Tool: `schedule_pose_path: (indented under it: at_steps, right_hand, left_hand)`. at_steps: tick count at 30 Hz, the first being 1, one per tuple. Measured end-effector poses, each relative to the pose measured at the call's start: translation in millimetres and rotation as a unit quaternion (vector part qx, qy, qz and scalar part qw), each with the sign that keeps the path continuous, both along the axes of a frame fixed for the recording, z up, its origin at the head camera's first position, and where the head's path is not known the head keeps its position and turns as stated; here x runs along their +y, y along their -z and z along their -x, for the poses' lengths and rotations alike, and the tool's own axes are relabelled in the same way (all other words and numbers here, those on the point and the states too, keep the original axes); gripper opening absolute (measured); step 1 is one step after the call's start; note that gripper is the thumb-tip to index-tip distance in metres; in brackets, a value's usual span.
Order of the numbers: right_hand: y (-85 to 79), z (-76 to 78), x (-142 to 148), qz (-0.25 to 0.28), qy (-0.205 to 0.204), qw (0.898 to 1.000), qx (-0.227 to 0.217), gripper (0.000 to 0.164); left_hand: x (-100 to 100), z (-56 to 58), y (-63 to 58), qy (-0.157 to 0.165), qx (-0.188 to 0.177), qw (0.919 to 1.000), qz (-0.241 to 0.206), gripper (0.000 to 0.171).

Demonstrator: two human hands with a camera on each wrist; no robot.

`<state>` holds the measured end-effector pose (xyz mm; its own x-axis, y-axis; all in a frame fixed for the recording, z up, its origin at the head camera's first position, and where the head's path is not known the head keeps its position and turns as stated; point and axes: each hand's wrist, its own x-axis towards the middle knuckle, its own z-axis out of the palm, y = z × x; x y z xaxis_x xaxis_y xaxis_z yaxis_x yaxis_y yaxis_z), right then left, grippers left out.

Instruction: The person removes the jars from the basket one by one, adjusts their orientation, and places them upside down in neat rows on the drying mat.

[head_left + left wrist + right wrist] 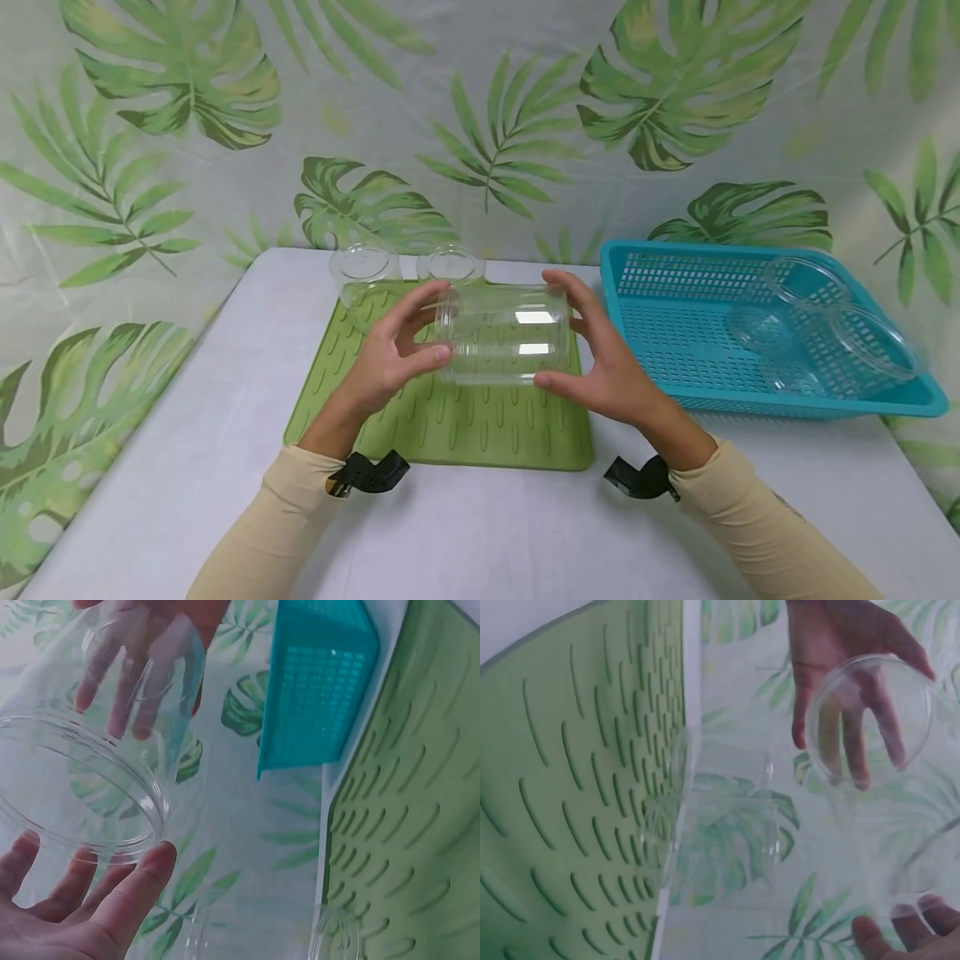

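Note:
A clear jar (502, 337) lies sideways in the air over the green ridged mat (480, 433), held between both hands. My left hand (386, 358) grips its ringed mouth end, thumb at the front and fingers behind. At the other end, my right hand (611, 371) holds the closed base between thumb and fingers. In the left wrist view the jar's open rim (154, 814) faces the left palm, and the right fingers show through the clear wall. Two more clear jars, a left one (365, 271) and a right one (450, 267), stand mouth down at the mat's back edge.
To the right sits a blue perforated basket (667, 400). Inside it, two clear jars, one farther back (806, 283) and one nearer (873, 346), lean at its right side. A white cloth (487, 533) covers the table, and a leaf-print curtain (517, 225) hangs behind.

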<state>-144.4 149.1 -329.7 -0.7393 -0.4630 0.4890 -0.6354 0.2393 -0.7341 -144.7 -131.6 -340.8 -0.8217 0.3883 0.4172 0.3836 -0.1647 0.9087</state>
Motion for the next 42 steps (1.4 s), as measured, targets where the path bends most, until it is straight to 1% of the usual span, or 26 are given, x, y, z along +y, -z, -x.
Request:
schedule_pose_path:
  at_steps: [2, 3, 5, 7, 9, 12, 14, 15, 25, 28, 30, 32, 34, 37, 40, 42]
  right_hand:
    - [3.2, 2.6, 0.6, 0.047, -0.037, 0.998, -0.011, 0.101]
    - [5.2, 3.9, 0.7, 0.074, -0.059, 0.995, -0.015, 0.102]
    - [9.3, 6.2, -0.1, 0.126, -0.096, 0.987, -0.025, 0.105]
    - [13.1, 7.5, -1.6, 0.174, -0.124, 0.976, -0.038, 0.106]
    - [16.4, 7.9, -3.3, 0.219, -0.137, 0.964, -0.062, 0.105]
    - [20.1, 8.3, -5.6, 0.264, -0.141, 0.949, -0.097, 0.100]
    - [20.9, 8.1, -6.4, 0.277, -0.137, 0.944, -0.116, 0.097]
    - [21.1, 7.9, -6.8, 0.279, -0.136, 0.943, -0.121, 0.096]
    - [17.9, 4.4, -9.3, 0.273, -0.132, 0.944, -0.127, 0.098]
    - [18.5, 3.3, -9.1, 0.267, -0.137, 0.944, -0.135, 0.096]
    - [19.1, 2.5, -7.5, 0.259, -0.142, 0.946, -0.137, 0.095]
    - [18.9, 1.5, -4.3, 0.246, -0.138, 0.950, -0.137, 0.095]
    - [17.9, 1.3, 0.6, 0.235, -0.134, 0.954, -0.130, 0.096]
    - [13.9, 1.3, 9.7, 0.220, -0.125, 0.960, -0.119, 0.096]
    - [9.0, 2.4, 18.7, 0.206, -0.126, 0.965, -0.106, 0.093]
    - [5.2, 3.0, 23.7, 0.196, -0.125, 0.968, -0.095, 0.092]
  left_hand:
    - [0.7, -0.6, 0.3, 0.003, -0.005, 0.9999, -0.014, 0.075]
    - [1.4, -1.0, 0.0, 0.005, -0.007, 0.9998, -0.018, 0.074]
    - [2.9, -1.6, -0.8, 0.005, -0.008, 0.9998, -0.020, 0.073]
    - [4.6, -2.1, -1.1, 0.007, -0.001, 0.9998, -0.020, 0.073]
    - [6.5, -2.8, -1.4, 0.009, 0.005, 0.9997, -0.024, 0.074]
    - [8.5, -3.0, -0.9, 0.005, 0.016, 0.9994, -0.029, 0.076]
    - [9.9, -3.2, -1.3, 0.000, 0.018, 0.9995, -0.027, 0.076]
    - [10.3, -3.2, -1.2, -0.001, 0.020, 0.9995, -0.025, 0.076]
    - [9.9, -6.9, -0.9, -0.014, 0.035, 0.9991, -0.019, 0.077]
    - [5.0, -10.5, 0.1, -0.014, 0.035, 0.9993, 0.008, 0.076]
    - [-2.2, -15.2, 1.1, -0.011, 0.028, 0.9983, 0.051, 0.076]
    - [-12.1, -21.7, 2.8, -0.009, 0.020, 0.9939, 0.108, 0.078]
    - [-22.6, -28.8, 5.1, -0.012, 0.021, 0.9852, 0.170, 0.078]
    - [-37.4, -37.9, 10.1, -0.028, 0.033, 0.9670, 0.251, 0.077]
    - [-50.8, -44.3, 15.2, -0.051, 0.050, 0.9473, 0.312, 0.075]
    - [-59.1, -46.8, 18.1, -0.068, 0.056, 0.9348, 0.344, 0.075]
